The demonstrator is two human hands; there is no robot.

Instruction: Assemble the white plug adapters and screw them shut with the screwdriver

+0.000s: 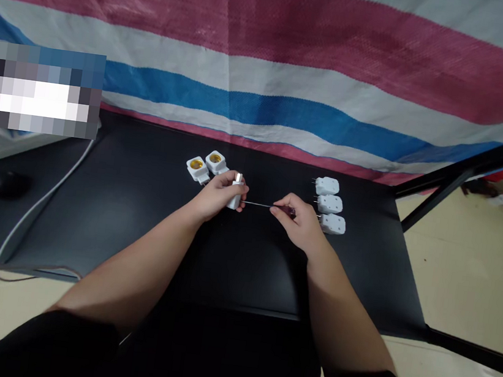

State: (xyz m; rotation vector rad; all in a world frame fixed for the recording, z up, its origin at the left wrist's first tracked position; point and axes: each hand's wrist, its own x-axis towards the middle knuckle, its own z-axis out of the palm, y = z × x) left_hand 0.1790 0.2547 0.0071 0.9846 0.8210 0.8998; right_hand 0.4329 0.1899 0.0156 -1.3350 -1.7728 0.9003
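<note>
My left hand (220,197) is closed around a white plug adapter (234,201), whose metal prongs point up and away from me. In my right hand (296,219) is a screwdriver (257,204); its thin shaft runs left, with the tip at the adapter's right side. Most of the screwdriver's handle is hidden by my fingers. Just beyond my left hand lie two white lamp-socket adapters (197,168) with brass-coloured insides facing up. Close to my right hand, three white plug adapters (330,204) lie in a column, prongs to the left.
The black table (144,156) ends at a striped sheet (294,76) behind it. At the left are a black mouse (7,184), a pale cable (49,196) and a white box (11,144). A black metal frame (455,190) stands along the right.
</note>
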